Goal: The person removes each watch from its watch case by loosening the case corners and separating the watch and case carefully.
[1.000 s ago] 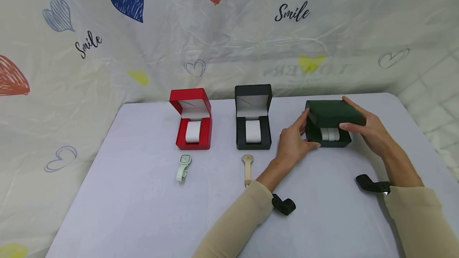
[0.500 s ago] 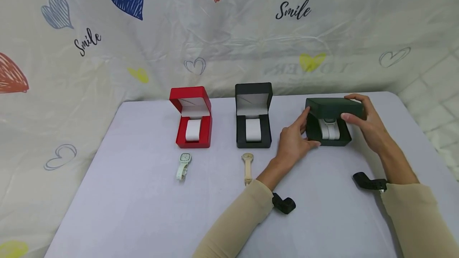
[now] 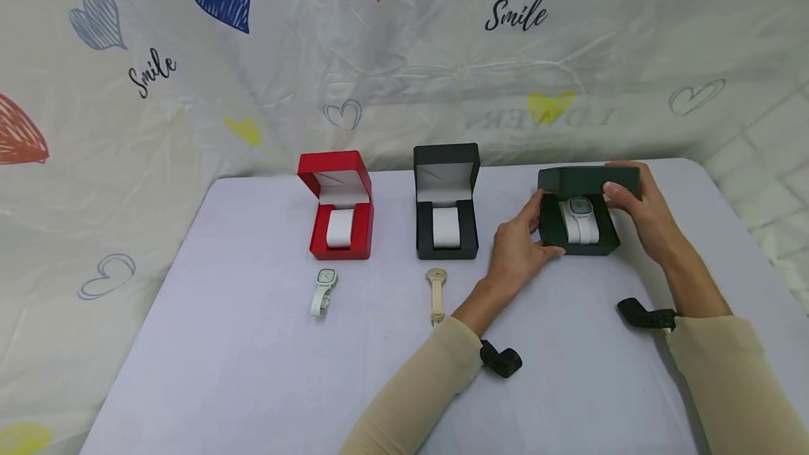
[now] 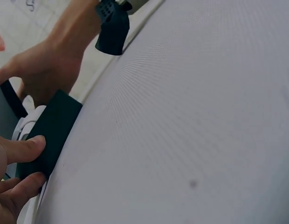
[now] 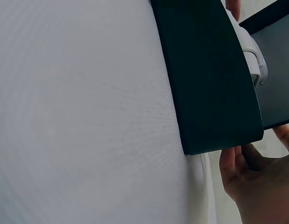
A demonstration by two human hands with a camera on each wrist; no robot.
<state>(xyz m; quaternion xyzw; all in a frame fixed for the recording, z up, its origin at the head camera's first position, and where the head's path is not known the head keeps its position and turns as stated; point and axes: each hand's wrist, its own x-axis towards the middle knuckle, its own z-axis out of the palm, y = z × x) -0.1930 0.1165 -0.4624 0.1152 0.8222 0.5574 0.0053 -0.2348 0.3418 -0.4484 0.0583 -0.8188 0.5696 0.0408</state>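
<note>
Three boxes (image 3: 578, 220) (green one (image 3: 580, 232) with watch (image 3: 580, 218))

A dark green watch box (image 3: 579, 230) stands upright at the right end of the row on the white surface (image 3: 253, 371), its hinged lid (image 3: 588, 180) raised partway. Inside, a white watch (image 3: 581, 220) with a square face sits wrapped around its cushion, facing forward.
</note>
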